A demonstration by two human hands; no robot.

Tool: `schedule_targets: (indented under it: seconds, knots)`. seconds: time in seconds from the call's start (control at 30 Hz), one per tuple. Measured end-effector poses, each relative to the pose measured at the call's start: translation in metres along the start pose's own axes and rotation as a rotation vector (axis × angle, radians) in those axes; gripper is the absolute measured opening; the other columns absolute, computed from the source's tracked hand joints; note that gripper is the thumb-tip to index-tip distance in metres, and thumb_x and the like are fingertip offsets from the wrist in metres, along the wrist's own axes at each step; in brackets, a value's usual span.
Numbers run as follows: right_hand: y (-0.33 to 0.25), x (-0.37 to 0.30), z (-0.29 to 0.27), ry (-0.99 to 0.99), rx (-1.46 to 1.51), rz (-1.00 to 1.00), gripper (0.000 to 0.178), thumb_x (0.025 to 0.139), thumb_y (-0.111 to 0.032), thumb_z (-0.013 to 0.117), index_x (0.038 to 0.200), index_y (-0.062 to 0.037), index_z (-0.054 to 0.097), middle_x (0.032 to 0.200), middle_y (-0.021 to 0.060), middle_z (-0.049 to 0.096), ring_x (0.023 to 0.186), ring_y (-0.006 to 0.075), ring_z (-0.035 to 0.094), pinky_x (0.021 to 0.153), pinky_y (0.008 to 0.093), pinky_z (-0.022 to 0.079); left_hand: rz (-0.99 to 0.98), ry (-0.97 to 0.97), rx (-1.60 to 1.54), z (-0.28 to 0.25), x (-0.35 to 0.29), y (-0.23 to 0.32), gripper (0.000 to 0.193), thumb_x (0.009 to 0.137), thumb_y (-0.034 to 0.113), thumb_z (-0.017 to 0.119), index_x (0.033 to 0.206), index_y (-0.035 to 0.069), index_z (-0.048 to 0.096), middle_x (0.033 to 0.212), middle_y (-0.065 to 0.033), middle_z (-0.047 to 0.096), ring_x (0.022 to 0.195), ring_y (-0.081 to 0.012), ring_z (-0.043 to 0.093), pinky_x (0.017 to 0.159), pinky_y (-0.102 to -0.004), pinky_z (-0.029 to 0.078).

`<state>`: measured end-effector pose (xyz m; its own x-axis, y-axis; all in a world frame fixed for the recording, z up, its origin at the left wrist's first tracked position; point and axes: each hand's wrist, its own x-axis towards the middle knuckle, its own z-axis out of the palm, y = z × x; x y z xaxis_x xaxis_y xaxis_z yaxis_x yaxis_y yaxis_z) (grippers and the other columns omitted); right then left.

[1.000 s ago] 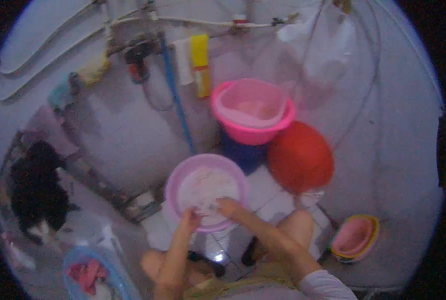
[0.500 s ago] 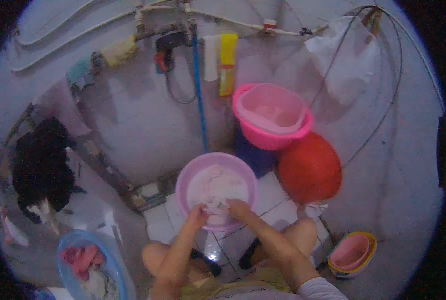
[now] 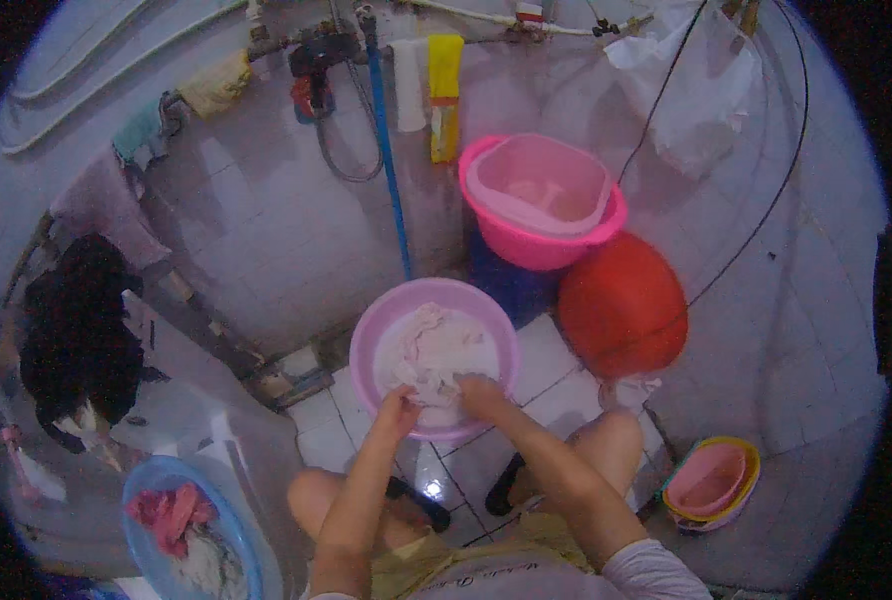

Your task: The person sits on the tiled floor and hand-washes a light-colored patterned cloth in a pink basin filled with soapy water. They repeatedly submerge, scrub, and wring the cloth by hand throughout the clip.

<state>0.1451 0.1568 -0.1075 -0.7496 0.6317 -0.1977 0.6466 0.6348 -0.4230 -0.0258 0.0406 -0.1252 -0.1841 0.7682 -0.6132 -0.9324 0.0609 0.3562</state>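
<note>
A round lilac basin (image 3: 363,355) stands on the white tiled floor in front of me, with whitish liquid in it. Pale pink-white wet cloth (image 3: 431,345) is bunched in the basin. Over the near part of the basin, my left hand (image 3: 399,408) is closed on one part of the cloth. My right hand (image 3: 480,395) is closed on another part a short way to the right. Between the two hands the cloth is gathered into folds. The fingertips are partly hidden in the cloth.
A pink basin (image 3: 536,250) sits on a dark blue bucket (image 3: 501,290), beside a leaning red basin (image 3: 621,305). Small nested bowls (image 3: 706,480) are at right. At left are a blue tub (image 3: 141,540) with clothes and a black garment (image 3: 81,340). A blue hose (image 3: 391,180) runs down the wall.
The view has tilted, so the surroundings sit higher in the picture. Both hands still hold the cloth, whose folds in the basin have shifted slightly.
</note>
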Motion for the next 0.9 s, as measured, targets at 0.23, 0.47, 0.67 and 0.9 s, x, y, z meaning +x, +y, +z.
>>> schedule_targets:
  seconds: [0.23,0.47,0.67,0.9]
  knots:
    - [-0.006,0.003,-0.007,-0.085,0.046,0.044,0.034,0.082,-0.015,0.043,0.114,-0.0110,0.054,0.105,0.0179,0.059,0.099,0.0344,0.056,0.083,0.0445,0.044,-0.010,-0.009,0.069,-0.020,0.014,0.002,0.014,0.079,0.008,0.053,0.092,0.003,0.052,0.091,-0.0084,0.055,0.082,-0.0226,0.055,0.073,-0.0319,0.047]
    - [0.003,0.011,0.006,-0.081,-0.019,-0.010,0.036,0.084,-0.015,0.042,0.118,-0.0109,0.052,0.108,0.0158,0.058,0.101,0.0321,0.055,0.086,0.0429,0.043,0.173,-0.032,0.247,-0.054,0.033,-0.007,0.015,0.081,0.013,0.052,0.092,0.002,0.054,0.091,-0.0109,0.056,0.085,-0.0262,0.054,0.076,-0.0363,0.048]
    - [0.003,0.004,-0.005,-0.064,0.044,0.014,0.041,0.079,-0.015,0.049,0.119,-0.0101,0.052,0.108,0.0181,0.058,0.100,0.0346,0.055,0.087,0.0422,0.043,0.001,0.004,-0.028,-0.001,0.002,-0.001,0.015,0.076,0.001,0.053,0.092,0.001,0.052,0.091,-0.0104,0.058,0.089,-0.0237,0.056,0.084,-0.0354,0.046]
    - [0.008,0.008,-0.003,-0.015,0.042,-0.117,0.039,0.079,-0.013,0.047,0.118,-0.0109,0.053,0.106,0.0179,0.059,0.097,0.0361,0.056,0.083,0.0422,0.045,-0.009,0.000,0.011,-0.010,0.009,0.004,0.017,0.077,0.005,0.054,0.094,0.000,0.053,0.094,-0.0113,0.056,0.086,-0.0245,0.054,0.078,-0.0345,0.046]
